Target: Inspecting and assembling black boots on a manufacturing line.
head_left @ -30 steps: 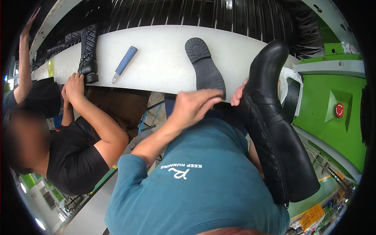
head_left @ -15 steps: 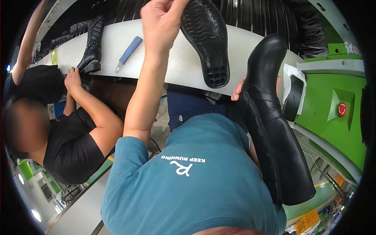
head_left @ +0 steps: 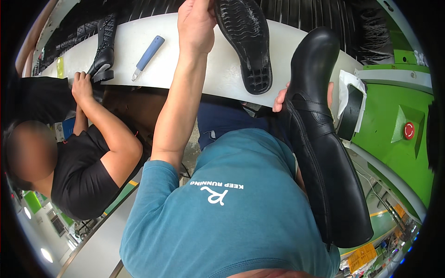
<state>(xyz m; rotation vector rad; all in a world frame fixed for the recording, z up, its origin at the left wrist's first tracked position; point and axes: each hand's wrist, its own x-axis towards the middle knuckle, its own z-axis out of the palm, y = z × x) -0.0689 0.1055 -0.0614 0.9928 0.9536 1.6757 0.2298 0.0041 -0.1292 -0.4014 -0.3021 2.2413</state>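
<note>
I counted two tall black boots. One boot [head_left: 324, 153] stood against my right side, toe up over the white bench [head_left: 134, 44], my right hand [head_left: 285, 97] behind its ankle; only fingertips showed at both edges, wrapped round it. My left hand [head_left: 197, 23] was raised over the bench, fingers clenched on one black sole [head_left: 245, 39], tread side facing me, heel end hanging past the bench's near edge. The second boot [head_left: 104, 44] stood at the bench's left end, a co-worker's hand [head_left: 82, 85] resting just beside its heel. One blue-handled tool [head_left: 147, 58] lay on the bench between that boot and my left arm. One red round button [head_left: 408, 130] sat on the green machine [head_left: 389, 153] right of the bench. One yellow sign [head_left: 361, 257] showed far below the button, too small to make out. White paper [head_left: 345, 90] lay at the bench's right end.
</note>
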